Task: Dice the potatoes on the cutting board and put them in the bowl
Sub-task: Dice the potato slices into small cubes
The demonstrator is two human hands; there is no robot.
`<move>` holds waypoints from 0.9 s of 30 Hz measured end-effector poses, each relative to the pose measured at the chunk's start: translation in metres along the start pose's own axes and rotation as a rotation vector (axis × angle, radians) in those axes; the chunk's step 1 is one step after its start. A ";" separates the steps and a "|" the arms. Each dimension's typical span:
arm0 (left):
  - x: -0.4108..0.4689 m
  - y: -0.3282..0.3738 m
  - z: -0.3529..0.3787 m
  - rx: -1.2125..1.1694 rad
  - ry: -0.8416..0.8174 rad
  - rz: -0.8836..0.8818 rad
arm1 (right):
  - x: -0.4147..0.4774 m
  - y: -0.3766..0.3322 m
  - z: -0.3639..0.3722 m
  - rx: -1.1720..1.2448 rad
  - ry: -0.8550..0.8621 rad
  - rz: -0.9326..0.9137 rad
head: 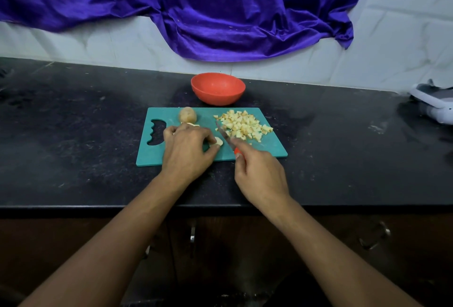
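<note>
Currently in hand: dicing is under way; the bowl (218,87), beyond both hands, appears to be sitting empty.
Left hand (188,151): curling over and pinching potato slices (219,141) on the cutting board (152,157); a whole potato (187,114) is waiting just beyond its knuckles.
Knife (224,136): angling down just right of the left fingertips.
Right hand (259,174): gripping the knife handle; the diced pile (245,124) is lying just beyond it.
Next: probably calling for careful cuts beside those fingertips.

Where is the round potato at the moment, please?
In the head view, the round potato sits at the far left of the cutting board, just beyond the left hand, with the red bowl behind it.
</note>
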State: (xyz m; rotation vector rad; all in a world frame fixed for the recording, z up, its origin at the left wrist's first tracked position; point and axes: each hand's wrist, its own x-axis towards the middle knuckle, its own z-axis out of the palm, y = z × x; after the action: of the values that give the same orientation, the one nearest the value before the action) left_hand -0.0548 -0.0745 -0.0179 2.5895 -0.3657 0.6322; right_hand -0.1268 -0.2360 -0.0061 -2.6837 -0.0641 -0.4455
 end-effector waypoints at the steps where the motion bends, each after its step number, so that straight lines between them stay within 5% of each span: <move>1: 0.000 0.000 0.000 0.004 0.001 -0.004 | 0.000 -0.003 0.000 -0.024 -0.009 0.000; 13: 0.000 -0.001 0.000 0.002 0.009 -0.015 | 0.007 -0.014 -0.004 -0.339 -0.143 -0.090; 19: 0.000 -0.001 -0.001 0.009 -0.002 -0.028 | 0.002 0.000 -0.001 -0.019 -0.026 0.004; 27: 0.000 -0.002 0.001 0.014 0.007 -0.022 | 0.006 -0.009 -0.001 -0.185 -0.097 -0.061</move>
State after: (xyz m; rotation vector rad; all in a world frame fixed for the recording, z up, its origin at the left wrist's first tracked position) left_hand -0.0535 -0.0735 -0.0196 2.6002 -0.3307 0.6378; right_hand -0.1222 -0.2284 -0.0002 -2.8909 -0.1393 -0.3552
